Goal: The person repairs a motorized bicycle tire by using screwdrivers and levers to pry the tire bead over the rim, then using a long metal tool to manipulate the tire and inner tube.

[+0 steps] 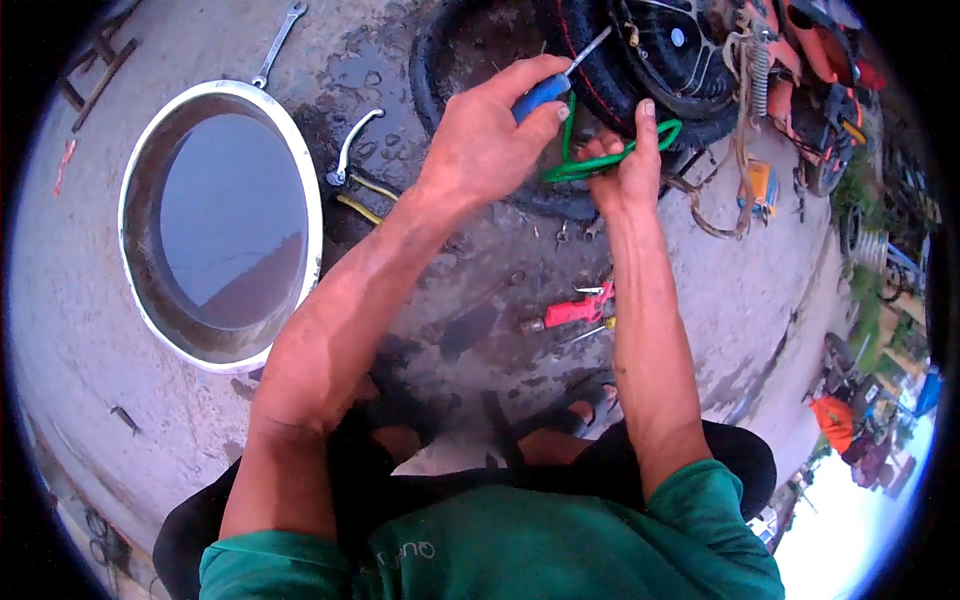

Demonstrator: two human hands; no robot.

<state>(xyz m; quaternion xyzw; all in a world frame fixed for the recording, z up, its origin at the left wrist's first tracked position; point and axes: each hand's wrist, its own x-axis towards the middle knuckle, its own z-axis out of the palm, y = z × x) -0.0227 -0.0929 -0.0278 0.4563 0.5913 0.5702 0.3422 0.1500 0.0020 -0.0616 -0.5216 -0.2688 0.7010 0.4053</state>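
Observation:
My left hand [490, 135] is closed on a blue-handled tool [540, 95], its thin metal shaft angled up over a black tyre [583, 65] with a red line, fitted on a black wheel [668, 45]. My right hand [628, 175] has its fingers curled at a looped green tube or cord [570, 171] below the tyre, thumb raised against the tyre's side; the loop passes partly behind the fingers. Another black tyre or tube [432, 45] lies on the wet ground under the wheel.
A water-filled metal basin [310, 225] stands left, near a wrench [280, 45], white lever [345, 150] and yellow-handled tool [355, 210]. A red tool [575, 310] and screwdriver [600, 328] lie between my feet and the wheel. Orange-red machinery [800, 40] is at upper right.

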